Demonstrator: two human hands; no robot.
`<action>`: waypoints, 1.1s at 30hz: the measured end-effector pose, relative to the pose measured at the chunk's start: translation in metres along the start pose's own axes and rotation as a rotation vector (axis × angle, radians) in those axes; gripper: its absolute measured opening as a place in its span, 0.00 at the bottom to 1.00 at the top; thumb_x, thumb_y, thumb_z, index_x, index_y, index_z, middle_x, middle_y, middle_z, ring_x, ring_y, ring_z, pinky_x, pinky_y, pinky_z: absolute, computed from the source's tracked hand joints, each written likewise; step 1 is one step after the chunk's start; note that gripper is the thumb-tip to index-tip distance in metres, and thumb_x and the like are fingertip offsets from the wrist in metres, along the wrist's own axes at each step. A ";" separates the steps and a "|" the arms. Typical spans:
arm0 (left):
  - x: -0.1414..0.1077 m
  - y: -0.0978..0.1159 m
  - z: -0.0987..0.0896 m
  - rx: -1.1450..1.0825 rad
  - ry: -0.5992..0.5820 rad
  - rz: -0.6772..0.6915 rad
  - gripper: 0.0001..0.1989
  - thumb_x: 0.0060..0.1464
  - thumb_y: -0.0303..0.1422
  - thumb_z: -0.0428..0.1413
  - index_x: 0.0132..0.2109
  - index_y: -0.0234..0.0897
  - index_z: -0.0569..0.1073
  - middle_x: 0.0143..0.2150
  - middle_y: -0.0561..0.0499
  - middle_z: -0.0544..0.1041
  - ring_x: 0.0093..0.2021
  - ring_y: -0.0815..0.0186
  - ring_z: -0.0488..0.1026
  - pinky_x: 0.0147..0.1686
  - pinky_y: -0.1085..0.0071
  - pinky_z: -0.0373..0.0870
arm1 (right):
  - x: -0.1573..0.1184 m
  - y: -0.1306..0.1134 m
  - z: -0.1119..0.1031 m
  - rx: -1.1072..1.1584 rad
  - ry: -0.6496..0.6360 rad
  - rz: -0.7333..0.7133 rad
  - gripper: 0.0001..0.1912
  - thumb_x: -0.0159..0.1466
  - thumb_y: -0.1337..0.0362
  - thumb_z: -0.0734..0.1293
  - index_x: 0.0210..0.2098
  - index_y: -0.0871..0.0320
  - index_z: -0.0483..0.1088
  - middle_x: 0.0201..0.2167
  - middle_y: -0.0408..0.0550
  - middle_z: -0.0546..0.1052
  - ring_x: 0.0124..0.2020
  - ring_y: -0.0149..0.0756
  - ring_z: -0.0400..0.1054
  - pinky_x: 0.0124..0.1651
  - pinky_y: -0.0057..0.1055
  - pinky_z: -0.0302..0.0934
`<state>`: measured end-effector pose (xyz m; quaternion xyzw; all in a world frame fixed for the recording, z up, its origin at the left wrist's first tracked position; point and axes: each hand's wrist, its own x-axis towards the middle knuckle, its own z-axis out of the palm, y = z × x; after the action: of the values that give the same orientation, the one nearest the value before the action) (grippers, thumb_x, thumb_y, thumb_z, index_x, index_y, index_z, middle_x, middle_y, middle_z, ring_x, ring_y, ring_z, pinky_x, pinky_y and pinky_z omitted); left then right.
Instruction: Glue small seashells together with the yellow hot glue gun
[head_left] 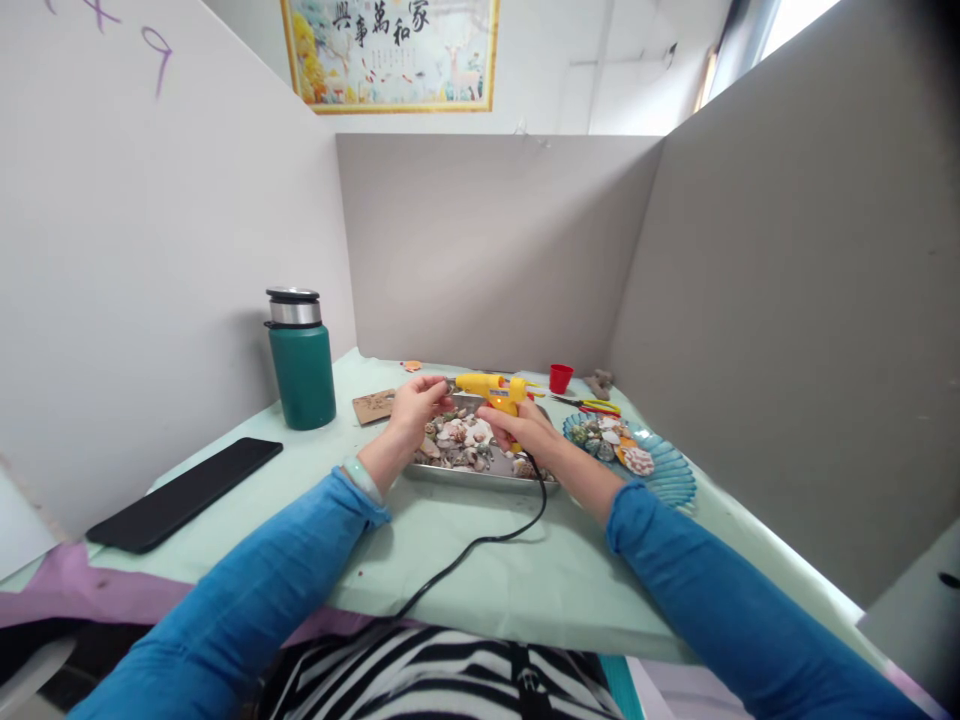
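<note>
My right hand [529, 428] is wrapped round the grip of a yellow hot glue gun [484, 386], whose nozzle points left. A black cord [480, 542] runs from its handle down toward the table's front edge. Fingers pinched together, my left hand [416, 408] is at the nozzle tip; whatever small thing it holds is too hidden to name. Beneath both hands lies a metal tray [480, 481] with many seashells [454, 440] in it. Just right of my right hand is a blue shell-shaped plate [675, 475] bearing more shells [637, 460].
A green bottle [302, 375] stands at left, behind a long black flat object [187, 493]. Brown card [373, 406] lies left of the tray. Toward the back right are a red cup [560, 378] and yellow-and-red-handled pliers [596, 407]. Grey partitions [495, 250] enclose the table.
</note>
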<state>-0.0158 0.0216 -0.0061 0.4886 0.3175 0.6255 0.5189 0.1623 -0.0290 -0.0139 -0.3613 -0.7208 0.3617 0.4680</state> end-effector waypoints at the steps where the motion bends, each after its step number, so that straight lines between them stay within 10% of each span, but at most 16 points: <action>1: 0.000 0.000 0.000 -0.001 0.005 0.001 0.11 0.41 0.28 0.60 0.35 0.31 0.71 0.27 0.53 0.73 0.22 0.72 0.71 0.28 0.72 0.70 | 0.000 0.000 0.000 0.002 -0.002 -0.002 0.15 0.60 0.52 0.65 0.27 0.57 0.65 0.11 0.37 0.61 0.14 0.27 0.55 0.20 0.28 0.52; 33: -0.001 0.000 0.001 0.105 0.006 0.089 0.12 0.40 0.33 0.61 0.34 0.32 0.72 0.26 0.51 0.74 0.22 0.70 0.71 0.27 0.72 0.69 | -0.001 0.000 0.001 -0.029 0.028 -0.038 0.19 0.61 0.51 0.64 0.21 0.57 0.62 0.11 0.38 0.61 0.15 0.27 0.54 0.22 0.28 0.51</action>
<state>-0.0147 0.0210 -0.0060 0.5268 0.3293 0.6319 0.4634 0.1618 -0.0301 -0.0143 -0.3595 -0.7262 0.3371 0.4794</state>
